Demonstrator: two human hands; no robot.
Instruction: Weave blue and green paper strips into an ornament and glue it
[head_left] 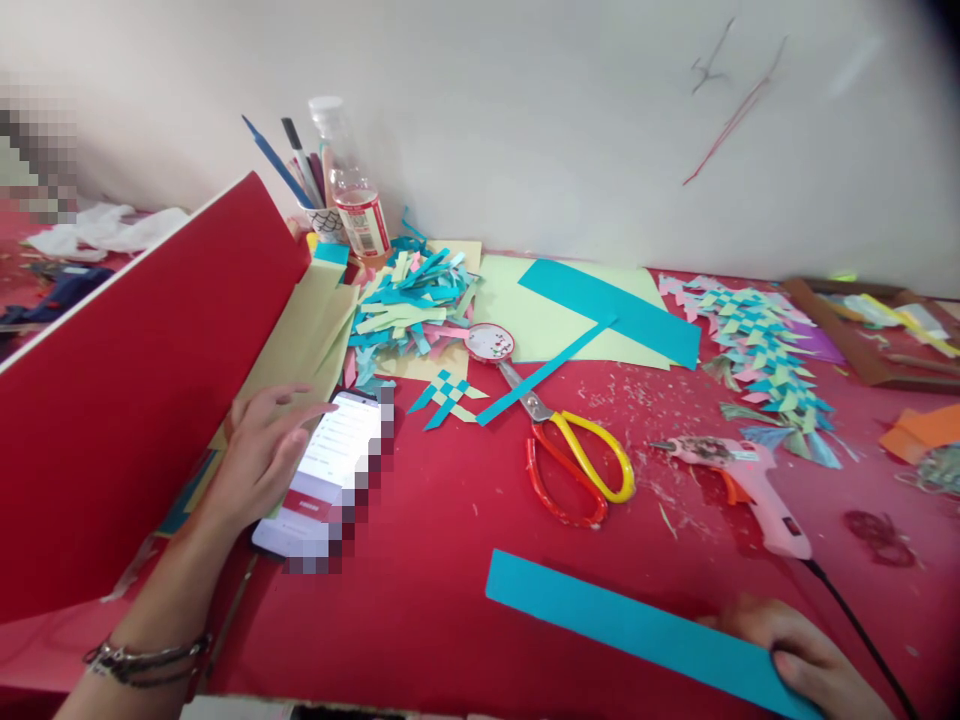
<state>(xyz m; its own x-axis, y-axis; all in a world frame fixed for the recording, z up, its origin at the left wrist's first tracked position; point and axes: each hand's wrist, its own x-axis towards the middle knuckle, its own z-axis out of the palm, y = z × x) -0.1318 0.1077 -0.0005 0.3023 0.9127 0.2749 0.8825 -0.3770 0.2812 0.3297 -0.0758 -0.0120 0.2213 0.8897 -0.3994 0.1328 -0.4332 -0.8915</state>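
My left hand reaches over a smartphone on the red table, its index finger stretched to the upper part of the lit screen. In my right hand, at the lower right, a wide blue paper strip is pinched by one end. Scissors with one red and one yellow handle lie in the middle. A narrow blue strip crosses their blades. Beside them is a small woven paper piece in blue and pale green. Another wide blue strip rests on pale green paper.
A pink glue gun with a black cord lies at right. Behind are woven paper pieces, a pile of cut strips, a bottle and a pen cup. A red panel leans up at left.
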